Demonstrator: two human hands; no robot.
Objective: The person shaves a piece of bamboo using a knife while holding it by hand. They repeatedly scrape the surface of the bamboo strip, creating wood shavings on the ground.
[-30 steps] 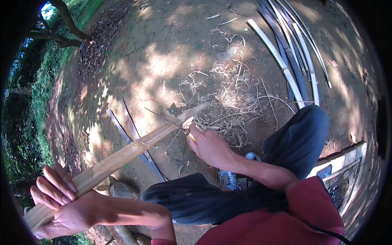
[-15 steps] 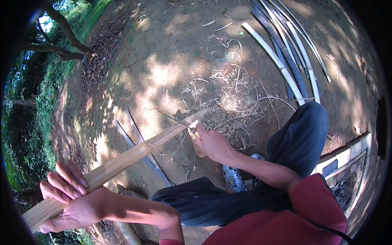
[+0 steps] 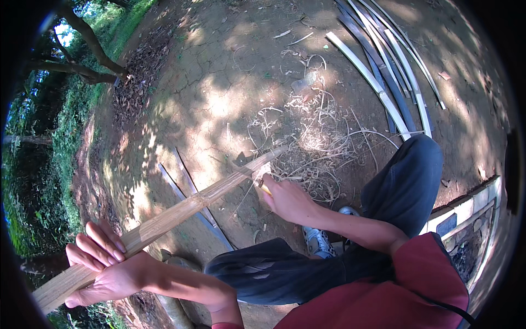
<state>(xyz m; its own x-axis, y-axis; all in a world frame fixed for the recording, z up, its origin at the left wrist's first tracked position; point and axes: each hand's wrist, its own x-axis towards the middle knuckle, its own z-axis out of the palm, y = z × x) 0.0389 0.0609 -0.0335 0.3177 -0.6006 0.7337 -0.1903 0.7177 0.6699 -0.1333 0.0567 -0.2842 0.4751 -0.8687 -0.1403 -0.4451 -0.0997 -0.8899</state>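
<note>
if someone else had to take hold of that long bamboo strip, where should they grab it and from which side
Probably the bare middle stretch of the bamboo strip, between the left hand at its near end and the right hand working a tool at its far end. Come from above: it slants low over the ground, flat face upward.

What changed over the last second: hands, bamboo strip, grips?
Little changed. The left hand stays wrapped around the near end of the bamboo strip, sitting slightly lower in the frame than before. The right hand keeps its knife against the strip near the far end, at about the same spot. Nothing taken up or let go. Shavings and the cut slats lie as before.
</note>
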